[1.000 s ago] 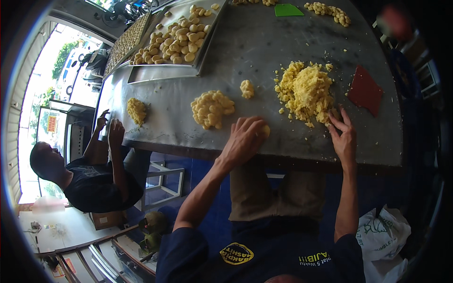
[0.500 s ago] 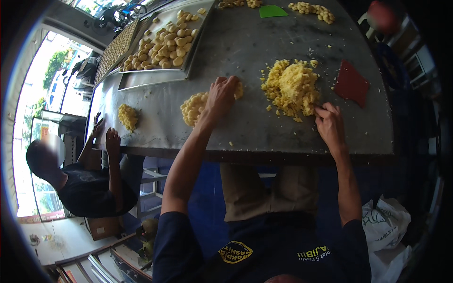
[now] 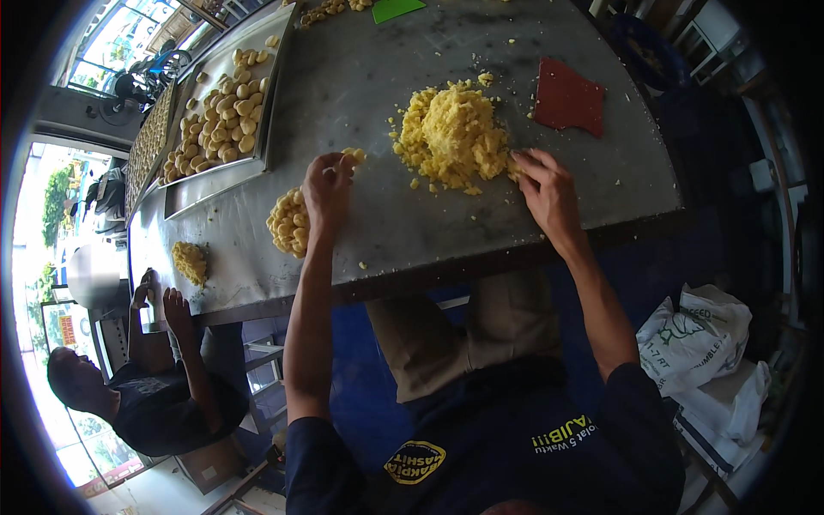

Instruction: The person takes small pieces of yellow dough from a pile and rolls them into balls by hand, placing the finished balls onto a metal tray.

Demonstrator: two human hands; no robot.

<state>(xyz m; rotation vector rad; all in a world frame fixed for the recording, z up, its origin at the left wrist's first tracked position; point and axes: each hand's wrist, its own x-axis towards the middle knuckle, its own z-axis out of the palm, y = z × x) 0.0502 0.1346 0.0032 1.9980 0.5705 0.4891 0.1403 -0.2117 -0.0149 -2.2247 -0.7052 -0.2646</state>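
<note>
L grip (image 3: 329,197) curled nr dough bits (image 3: 356,155), R grip (image 3: 548,192) bent at crumb heap (image 3: 455,133), holds unclear

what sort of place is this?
Probably a small food workshop or bakery, hedging a bit. Signs: a broad worktable with a crumbly yellow heap on it, a metal tray of rounded pale pieces, and a co-worker at the same table.

The yellow heap (image 3: 455,133) looks rough, the grey tabletop (image 3: 360,94) smooth, the tray (image 3: 215,190) metallic.
</note>
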